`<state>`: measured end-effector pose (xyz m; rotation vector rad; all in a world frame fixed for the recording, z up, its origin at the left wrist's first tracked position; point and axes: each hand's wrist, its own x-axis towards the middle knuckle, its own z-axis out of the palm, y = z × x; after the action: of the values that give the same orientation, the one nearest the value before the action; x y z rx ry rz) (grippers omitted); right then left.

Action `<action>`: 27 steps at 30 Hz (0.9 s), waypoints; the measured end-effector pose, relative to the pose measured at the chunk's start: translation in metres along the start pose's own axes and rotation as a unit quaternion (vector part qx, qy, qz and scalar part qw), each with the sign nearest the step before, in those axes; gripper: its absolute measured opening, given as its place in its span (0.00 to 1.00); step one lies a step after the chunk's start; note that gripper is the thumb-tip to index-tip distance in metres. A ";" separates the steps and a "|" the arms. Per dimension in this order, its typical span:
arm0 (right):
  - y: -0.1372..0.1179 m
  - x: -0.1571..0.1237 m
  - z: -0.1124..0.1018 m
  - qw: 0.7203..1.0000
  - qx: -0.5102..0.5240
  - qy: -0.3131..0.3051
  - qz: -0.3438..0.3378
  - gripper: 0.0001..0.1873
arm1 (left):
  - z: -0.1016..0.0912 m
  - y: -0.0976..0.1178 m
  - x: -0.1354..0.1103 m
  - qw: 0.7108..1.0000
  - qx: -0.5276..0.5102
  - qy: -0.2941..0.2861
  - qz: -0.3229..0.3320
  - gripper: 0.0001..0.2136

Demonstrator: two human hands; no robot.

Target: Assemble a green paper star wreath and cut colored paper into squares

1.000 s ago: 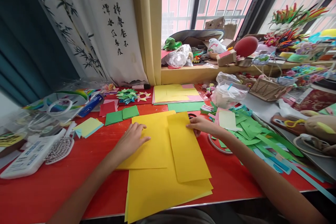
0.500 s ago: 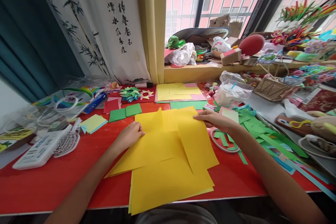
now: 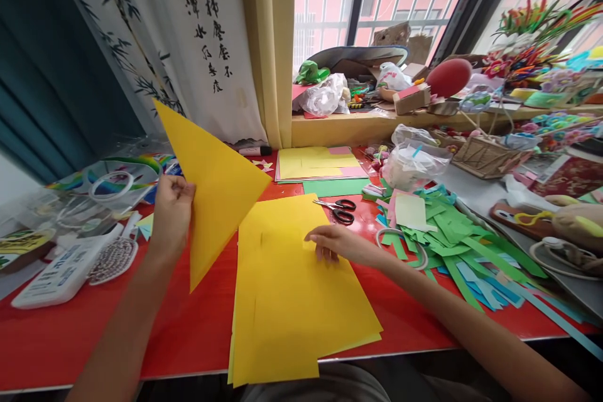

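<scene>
My left hand [image 3: 172, 213] is closed on the edge of a yellow paper sheet [image 3: 211, 185], holding it up off the red table [image 3: 85, 333] at the left. A stack of yellow paper sheets [image 3: 287, 301] lies flat before me. My right hand [image 3: 332, 242] rests on the top of that stack with fingers stretched flat. Black-handled scissors [image 3: 340, 208] lie just beyond the right hand.
Green and blue paper strips [image 3: 452, 245] and a tape ring [image 3: 400, 245] cover the right side. Yellow, pink and green sheets [image 3: 320, 166] lie at the back. A white calculator [image 3: 51, 276], tape rolls and plastic bags crowd the left. The window sill holds clutter.
My left hand has lifted one yellow sheet off the pile and raised it to the left. My right hand moved down onto the stack, and the scissors now show.
</scene>
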<state>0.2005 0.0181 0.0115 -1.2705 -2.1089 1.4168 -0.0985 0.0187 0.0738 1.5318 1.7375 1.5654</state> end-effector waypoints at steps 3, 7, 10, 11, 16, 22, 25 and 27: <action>-0.003 -0.009 -0.025 0.992 -0.099 0.075 -0.015 0.13 | 0.011 0.002 -0.006 0.974 -0.115 -0.173 -0.086 0.09; -0.002 -0.021 -0.024 0.970 -0.223 0.090 -0.030 0.11 | 0.049 -0.008 -0.036 0.941 -0.074 -0.321 -0.080 0.12; 0.007 -0.024 0.003 0.943 -0.308 0.126 -0.021 0.08 | 0.074 -0.024 -0.061 0.934 0.138 -0.327 0.045 0.06; 0.010 -0.024 0.011 0.932 -0.333 0.141 -0.016 0.06 | 0.079 -0.028 -0.067 0.917 0.203 -0.333 0.080 0.04; 0.032 -0.036 0.011 0.878 -0.428 0.207 0.062 0.10 | 0.086 -0.040 -0.077 0.888 0.278 -0.345 0.120 0.03; 0.036 -0.068 -0.015 0.826 -0.498 0.234 0.117 0.15 | 0.084 -0.035 -0.073 0.883 0.292 -0.348 0.122 0.03; 0.033 -0.074 -0.004 0.848 -0.491 0.199 0.003 0.19 | 0.083 -0.034 -0.073 0.884 0.291 -0.347 0.118 0.03; 0.038 -0.076 0.008 0.859 -0.481 0.157 -0.084 0.27 | 0.083 -0.034 -0.073 0.885 0.289 -0.346 0.117 0.03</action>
<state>0.2569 -0.0420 -0.0080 -1.4050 -2.6462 -0.0349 -0.0216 0.0039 -0.0115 2.2772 1.6664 0.4167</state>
